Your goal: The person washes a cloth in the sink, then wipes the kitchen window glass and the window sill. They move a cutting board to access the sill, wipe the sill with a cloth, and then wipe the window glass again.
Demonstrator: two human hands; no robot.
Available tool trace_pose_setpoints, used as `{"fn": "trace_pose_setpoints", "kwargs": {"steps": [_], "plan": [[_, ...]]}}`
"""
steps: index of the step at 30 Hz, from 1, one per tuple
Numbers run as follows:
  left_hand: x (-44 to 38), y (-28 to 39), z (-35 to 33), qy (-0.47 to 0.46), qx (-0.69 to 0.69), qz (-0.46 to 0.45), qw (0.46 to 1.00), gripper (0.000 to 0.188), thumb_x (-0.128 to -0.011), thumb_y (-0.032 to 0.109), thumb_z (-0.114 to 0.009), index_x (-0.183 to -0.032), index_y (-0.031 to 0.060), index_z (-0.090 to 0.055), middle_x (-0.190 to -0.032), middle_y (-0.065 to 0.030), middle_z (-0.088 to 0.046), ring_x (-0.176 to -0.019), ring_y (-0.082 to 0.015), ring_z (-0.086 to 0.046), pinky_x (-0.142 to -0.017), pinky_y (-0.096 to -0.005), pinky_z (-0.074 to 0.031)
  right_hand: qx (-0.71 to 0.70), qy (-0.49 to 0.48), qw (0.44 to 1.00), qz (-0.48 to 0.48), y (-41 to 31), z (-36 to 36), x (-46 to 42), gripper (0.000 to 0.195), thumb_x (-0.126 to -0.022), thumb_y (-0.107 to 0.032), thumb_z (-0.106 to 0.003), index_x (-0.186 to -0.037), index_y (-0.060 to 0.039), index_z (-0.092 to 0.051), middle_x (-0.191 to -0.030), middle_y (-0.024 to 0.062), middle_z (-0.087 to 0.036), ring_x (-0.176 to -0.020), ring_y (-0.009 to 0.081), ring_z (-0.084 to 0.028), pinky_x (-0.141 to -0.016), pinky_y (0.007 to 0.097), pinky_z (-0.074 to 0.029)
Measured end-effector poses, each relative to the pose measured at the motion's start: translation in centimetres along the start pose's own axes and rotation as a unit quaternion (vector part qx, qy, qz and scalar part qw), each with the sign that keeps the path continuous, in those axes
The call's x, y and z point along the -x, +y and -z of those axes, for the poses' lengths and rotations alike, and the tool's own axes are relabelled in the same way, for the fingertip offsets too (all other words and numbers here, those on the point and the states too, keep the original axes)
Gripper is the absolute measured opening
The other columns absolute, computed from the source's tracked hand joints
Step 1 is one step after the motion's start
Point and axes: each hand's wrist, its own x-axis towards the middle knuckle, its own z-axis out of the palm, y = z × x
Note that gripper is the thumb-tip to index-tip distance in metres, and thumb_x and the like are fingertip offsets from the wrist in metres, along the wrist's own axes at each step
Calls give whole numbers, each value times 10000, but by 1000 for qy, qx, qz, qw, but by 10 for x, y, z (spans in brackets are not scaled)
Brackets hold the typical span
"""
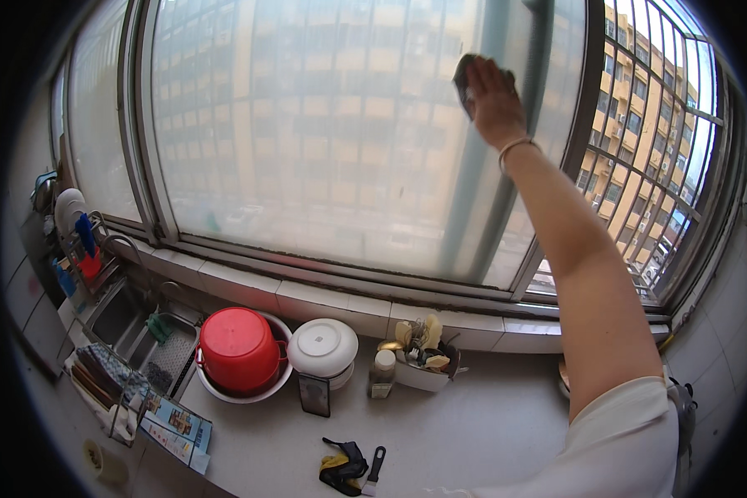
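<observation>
My right hand (495, 103), a bangle on its wrist, is raised and presses a dark cloth or pad (465, 81) against the upper right of a frosted sliding window pane (317, 137). The pad shows past the fingers on the left; the rest of it is hidden under the palm. My left hand is out of view. Below on the white counter (473, 423) lie a black and yellow cloth item (342, 467) and a small black-handled scraper (375, 470).
A red pot (239, 348) sits upside down in a metal basin (230, 396) beside stacked white bowls (322, 345). A phone (314, 395), a capped bottle (381, 373) and a utensil box (423, 373) stand nearby. The sink (121, 305) is left; window bars (647, 143) are right.
</observation>
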Motion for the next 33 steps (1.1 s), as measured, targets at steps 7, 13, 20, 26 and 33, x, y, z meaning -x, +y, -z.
{"fn": "trace_pose_setpoints", "kwargs": {"steps": [7,13,20,26,33], "plan": [[52,5,-50,46,-31,-19,998,297,-800,239,-662,-987,26,-573,-911,-158,-600,-752,-298,-587,-627,-437,-510,-82,12,995,47,-37,-22,51,556,-929,-274,-476,-1424,-86,-310,-1513,99,-228,-1395,279,-204,-1127,449,-189],[10,-11,-50,-18,-47,-25,998,299,-809,237,-647,-992,14,-569,-910,-163,-593,-738,-293,-583,-617,-426,-506,-143,-176,937,265,-61,-36,236,506,-934,-168,-412,-1432,-183,-324,-1527,-21,-220,-1416,177,-171,-1148,398,-222],[30,18,-39,-7,-35,-38,999,279,-815,249,-615,-946,7,-576,-863,-156,-597,-721,-282,-581,-592,-420,-500,-67,-67,988,124,25,-13,105,558,-912,-225,-460,-1437,-113,-306,-1524,63,-224,-1409,229,-187,-1149,416,-175],[51,8,-65,-44,-43,-2,998,261,-816,245,-612,-932,13,-578,-859,-157,-599,-708,-281,-584,-571,-419,-502,-27,-13,998,-54,88,0,-6,564,-946,-289,-427,-1448,-90,-264,-1535,67,-177,-1417,234,-144,-1152,384,-171],[41,1,-56,-50,-34,2,998,253,-819,242,-610,-924,15,-574,-856,-160,-596,-689,-284,-583,-559,-422,-504,-88,-150,958,228,-23,-30,179,580,-899,-169,-464,-1443,-95,-276,-1535,44,-190,-1419,227,-158,-1153,411,-181]]}}
